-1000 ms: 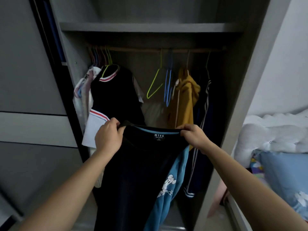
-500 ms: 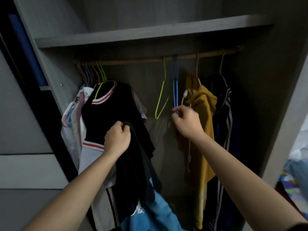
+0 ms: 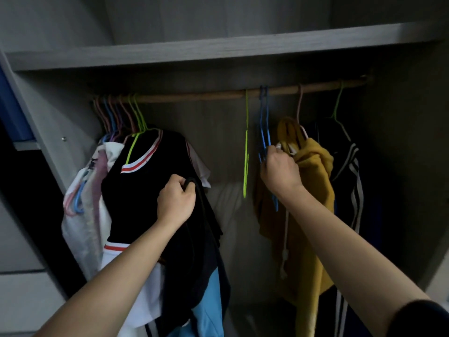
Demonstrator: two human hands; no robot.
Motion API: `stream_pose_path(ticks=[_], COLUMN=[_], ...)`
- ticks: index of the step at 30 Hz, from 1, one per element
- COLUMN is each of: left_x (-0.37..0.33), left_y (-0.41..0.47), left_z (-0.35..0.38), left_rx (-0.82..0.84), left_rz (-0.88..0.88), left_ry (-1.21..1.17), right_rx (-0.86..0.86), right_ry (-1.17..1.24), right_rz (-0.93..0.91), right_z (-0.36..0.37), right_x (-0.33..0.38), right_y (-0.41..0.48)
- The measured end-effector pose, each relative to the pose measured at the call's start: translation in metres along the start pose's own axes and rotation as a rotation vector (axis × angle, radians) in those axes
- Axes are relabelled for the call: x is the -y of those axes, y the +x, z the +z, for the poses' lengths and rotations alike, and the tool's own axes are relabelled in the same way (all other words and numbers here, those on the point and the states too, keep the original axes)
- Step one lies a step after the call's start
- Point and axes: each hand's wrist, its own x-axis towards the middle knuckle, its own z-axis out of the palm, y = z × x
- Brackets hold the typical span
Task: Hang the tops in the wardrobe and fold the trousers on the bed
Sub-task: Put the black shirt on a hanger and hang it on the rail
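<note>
The wardrobe (image 3: pixel 218 142) fills the whole frame, its grey back panel dim. A grey shelf (image 3: pixel 218 49) crosses the upper part, and under it a wooden rail (image 3: pixel 194 97) runs from upper left to upper right.

The top (image 3: pixel 201 263), black with a light blue part low down, hangs bunched in the lower centre, in front of the clothes on the rail and not on any hanger. Behind it at centre left a black shirt with red-and-white trim (image 3: pixel 143 190) hangs on a green hanger, with white garments (image 3: pixel 82 215) crowded beside it further left. At centre right hangs a yellow hoodie (image 3: pixel 313 215), and right of that a dark garment with white stripes (image 3: pixel 349 171).

The left hand (image 3: pixel 176 203), at centre, has its grip clamped on a fold of the top's black cloth, fingers curled round it. The right hand (image 3: pixel 279 172), right of centre and touching the hoodie, has its grip clamped on the lower part of the blue hangers (image 3: pixel 264 122), whose hooks sit on the rail; whether it holds one or both cannot be told.

Just left of them a bare lime-green hanger (image 3: pixel 246 154) hangs edge-on. A cluster of coloured hanger hooks (image 3: pixel 116 113) sits at the rail's left end.
</note>
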Motion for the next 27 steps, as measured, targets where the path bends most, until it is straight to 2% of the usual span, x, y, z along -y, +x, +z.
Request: stream_pose_path(ticks=[9, 15, 18, 22, 25, 27], left_x=[0.013, 0.030, 0.033, 0.024, 0.008, -0.003], left_y=[0.016, -0.004, -0.025, -0.063, -0.100, -0.125], left_z=[-0.008, -0.015, -0.011, 0.007, 0.022, 0.029], left_rx=[0.095, 0.228, 0.336, 0.493, 0.627, 0.657], left_rz=[0.031, 0.075, 0.177, 0.272, 0.321, 0.372], left_ry=[-0.095, -0.170, -0.202, -0.235, -0.350, -0.407], right_rx=[-0.114, -0.012, -0.048, -0.078, -0.006, 0.019], right_ry=[0.195, 0.115, 0.099, -0.042, -0.231, -0.347], right_rz=[0.050, 0.136, 0.148, 0.158, 0.217, 0.194], right_z=[-0.027, -0.043, -0.054, -0.077, -0.103, -0.125], right_x=[0.022, 0.044, 0.054, 0.051, 0.038, 0.027], right_y=[-0.032, -0.094, -0.137, -0.203, -0.258, -0.295])
